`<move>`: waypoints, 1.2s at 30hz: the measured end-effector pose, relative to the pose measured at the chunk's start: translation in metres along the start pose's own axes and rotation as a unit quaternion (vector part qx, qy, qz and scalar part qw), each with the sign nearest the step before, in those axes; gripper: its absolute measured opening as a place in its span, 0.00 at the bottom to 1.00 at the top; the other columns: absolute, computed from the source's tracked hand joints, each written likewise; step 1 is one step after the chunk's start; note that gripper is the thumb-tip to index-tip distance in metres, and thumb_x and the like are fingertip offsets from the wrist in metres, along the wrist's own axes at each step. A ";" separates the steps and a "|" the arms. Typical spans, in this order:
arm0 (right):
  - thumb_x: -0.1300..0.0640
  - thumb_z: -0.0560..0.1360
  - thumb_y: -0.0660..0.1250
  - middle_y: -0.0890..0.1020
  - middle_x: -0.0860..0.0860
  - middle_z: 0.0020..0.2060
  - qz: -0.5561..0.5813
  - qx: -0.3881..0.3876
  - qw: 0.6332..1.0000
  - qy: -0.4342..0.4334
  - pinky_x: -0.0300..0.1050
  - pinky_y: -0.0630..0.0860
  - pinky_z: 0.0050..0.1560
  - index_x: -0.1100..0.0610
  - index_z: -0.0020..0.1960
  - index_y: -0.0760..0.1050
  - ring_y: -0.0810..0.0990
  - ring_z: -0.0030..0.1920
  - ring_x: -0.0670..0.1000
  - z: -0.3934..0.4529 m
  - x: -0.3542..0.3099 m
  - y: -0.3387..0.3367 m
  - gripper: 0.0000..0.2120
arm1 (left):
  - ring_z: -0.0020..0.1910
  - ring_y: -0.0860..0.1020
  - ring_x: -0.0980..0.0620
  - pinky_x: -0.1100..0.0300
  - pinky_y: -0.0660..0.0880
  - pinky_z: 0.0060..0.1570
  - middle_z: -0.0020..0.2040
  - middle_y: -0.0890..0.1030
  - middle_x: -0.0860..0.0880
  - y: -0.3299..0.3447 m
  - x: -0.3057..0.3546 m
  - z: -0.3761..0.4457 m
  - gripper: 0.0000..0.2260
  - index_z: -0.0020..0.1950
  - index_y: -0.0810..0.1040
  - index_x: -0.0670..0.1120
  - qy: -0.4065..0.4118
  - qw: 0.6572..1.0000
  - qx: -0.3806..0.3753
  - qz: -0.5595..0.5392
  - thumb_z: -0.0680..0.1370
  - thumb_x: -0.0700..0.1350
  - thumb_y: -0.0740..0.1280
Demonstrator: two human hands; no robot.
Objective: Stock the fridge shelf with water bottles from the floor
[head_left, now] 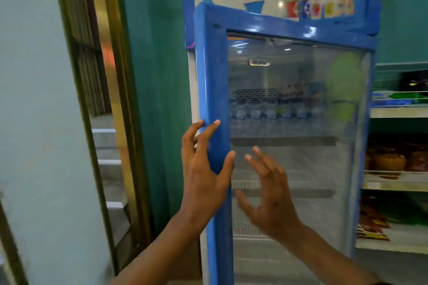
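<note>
A tall blue display fridge (pixel 284 23) stands in front of me with its glass door (pixel 301 164) slightly ajar at the left edge. Through the fogged glass, a row of water bottles (pixel 273 111) stands on the upper shelf; the lower wire shelves (pixel 289 192) look bare. My left hand (pixel 203 169) rests on the door's blue left frame, fingers spread and curling round its edge. Just in front of the glass, my right hand (pixel 271 196) is open with fingers apart, holding nothing. No floor or bottles on it are in view.
A doorway with steps (pixel 108 146) opens at the left, beside a pale wall (pixel 41 122). At the right, a white shelf rack (pixel 398 180) holds packaged goods and jars, close to the fridge's side.
</note>
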State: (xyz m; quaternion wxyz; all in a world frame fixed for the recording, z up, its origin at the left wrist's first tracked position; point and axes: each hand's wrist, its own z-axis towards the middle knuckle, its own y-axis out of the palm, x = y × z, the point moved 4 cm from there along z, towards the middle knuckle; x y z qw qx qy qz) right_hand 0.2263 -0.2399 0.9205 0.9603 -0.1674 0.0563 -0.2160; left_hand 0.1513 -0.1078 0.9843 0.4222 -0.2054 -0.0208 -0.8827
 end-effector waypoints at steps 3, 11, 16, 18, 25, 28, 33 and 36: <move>0.45 0.73 0.65 0.56 0.52 0.77 -0.047 0.013 0.997 0.061 0.59 0.60 0.71 0.53 0.75 0.58 0.58 0.75 0.55 0.021 0.060 0.010 0.35 | 0.71 0.63 0.55 0.57 0.65 0.70 0.70 0.63 0.49 0.006 -0.049 0.021 0.28 0.70 0.68 0.52 -0.020 1.000 0.014 -0.010 0.74 0.38 0.73; 0.31 0.73 0.55 0.44 0.54 0.78 -0.193 -0.067 0.968 0.145 0.68 0.52 0.72 0.48 0.78 0.49 0.45 0.77 0.60 0.061 0.198 0.027 0.40 | 0.72 0.61 0.56 0.73 0.59 0.67 0.70 0.62 0.48 0.043 -0.158 0.068 0.31 0.73 0.67 0.51 -0.054 0.998 0.031 -0.002 0.73 0.33 0.70; 0.30 0.72 0.52 0.43 0.54 0.78 -0.236 -0.100 0.952 0.167 0.67 0.53 0.72 0.46 0.78 0.46 0.45 0.77 0.62 0.072 0.229 0.057 0.40 | 0.73 0.55 0.65 0.78 0.58 0.64 0.75 0.59 0.46 0.074 -0.214 0.088 0.30 0.75 0.65 0.51 -0.048 0.998 0.036 0.013 0.76 0.33 0.66; 0.30 0.73 0.51 0.42 0.55 0.78 -0.239 -0.098 0.950 0.173 0.67 0.52 0.72 0.46 0.78 0.45 0.43 0.77 0.62 0.075 0.236 0.069 0.40 | 0.74 0.55 0.61 0.79 0.57 0.64 0.76 0.58 0.47 0.083 -0.235 0.096 0.30 0.76 0.63 0.51 -0.054 0.998 0.017 0.021 0.77 0.35 0.66; 0.32 0.73 0.50 0.44 0.58 0.78 -0.277 -0.091 0.940 0.176 0.70 0.53 0.71 0.50 0.79 0.49 0.45 0.76 0.64 0.080 0.246 0.090 0.39 | 0.78 0.51 0.52 0.53 0.55 0.73 0.79 0.53 0.47 0.107 -0.275 0.111 0.31 0.79 0.55 0.55 -0.055 0.997 -0.028 0.051 0.80 0.45 0.66; 0.32 0.73 0.50 0.46 0.58 0.78 -0.283 -0.089 0.939 0.172 0.67 0.52 0.70 0.49 0.79 0.49 0.46 0.76 0.64 0.082 0.245 0.088 0.39 | 0.78 0.50 0.55 0.54 0.56 0.72 0.79 0.51 0.49 0.104 -0.279 0.111 0.31 0.79 0.52 0.57 -0.049 0.996 -0.051 0.061 0.80 0.48 0.65; 0.42 0.74 0.65 0.52 0.62 0.76 -0.283 -0.116 0.934 0.182 0.68 0.59 0.68 0.51 0.78 0.54 0.54 0.74 0.68 0.089 0.235 0.077 0.38 | 0.76 0.57 0.44 0.50 0.64 0.69 0.80 0.50 0.46 0.093 -0.270 0.112 0.34 0.79 0.46 0.58 -0.048 0.981 -0.119 0.147 0.80 0.53 0.63; 0.52 0.74 0.70 0.65 0.63 0.71 -0.272 -0.130 0.936 0.182 0.65 0.65 0.66 0.54 0.72 0.67 0.66 0.68 0.68 0.104 0.226 0.060 0.29 | 0.77 0.55 0.43 0.44 0.58 0.74 0.80 0.50 0.44 0.084 -0.262 0.116 0.33 0.80 0.45 0.55 -0.031 0.959 -0.139 0.246 0.80 0.59 0.60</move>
